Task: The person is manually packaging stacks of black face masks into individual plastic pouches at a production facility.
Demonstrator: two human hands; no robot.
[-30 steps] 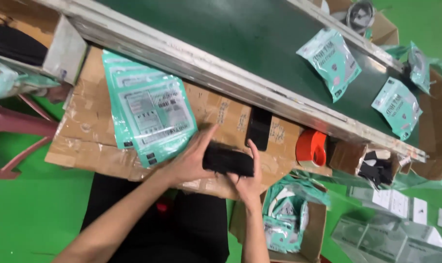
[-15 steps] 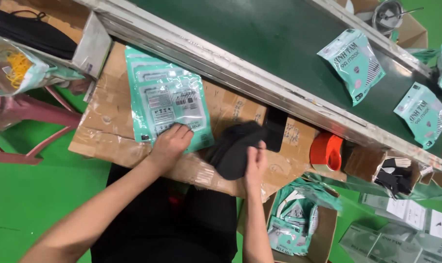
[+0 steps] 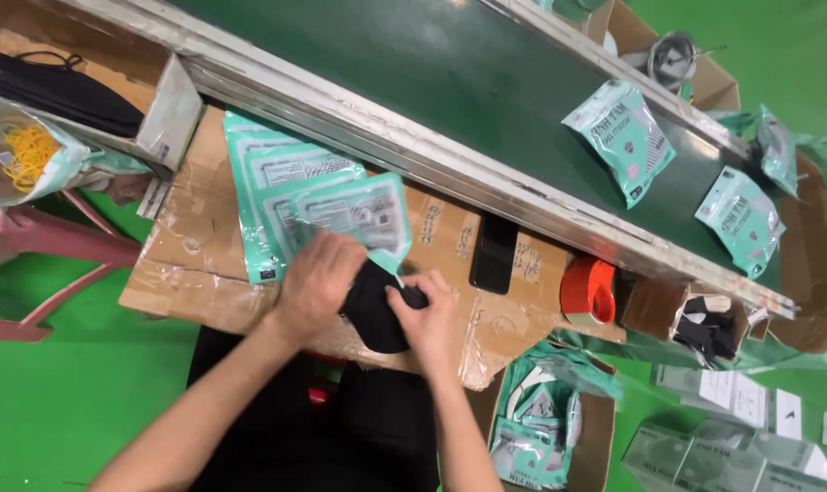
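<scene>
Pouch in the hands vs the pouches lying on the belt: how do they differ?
The pouch in the hands is gripped by the left hand above the cardboard worktop; the belt pouches lie loose on the green conveyor. The held one has a black item at its mouth, pressed by the right hand; the belt ones lie flat, untouched. Both are teal printed packets.

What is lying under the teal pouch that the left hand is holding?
Under the teal pouch lies a stack of pouches on cardboard. The left hand covers its lower edge.

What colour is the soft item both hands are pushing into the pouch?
Black, seen in the head view, going into a teal-and-clear pouch.
</scene>
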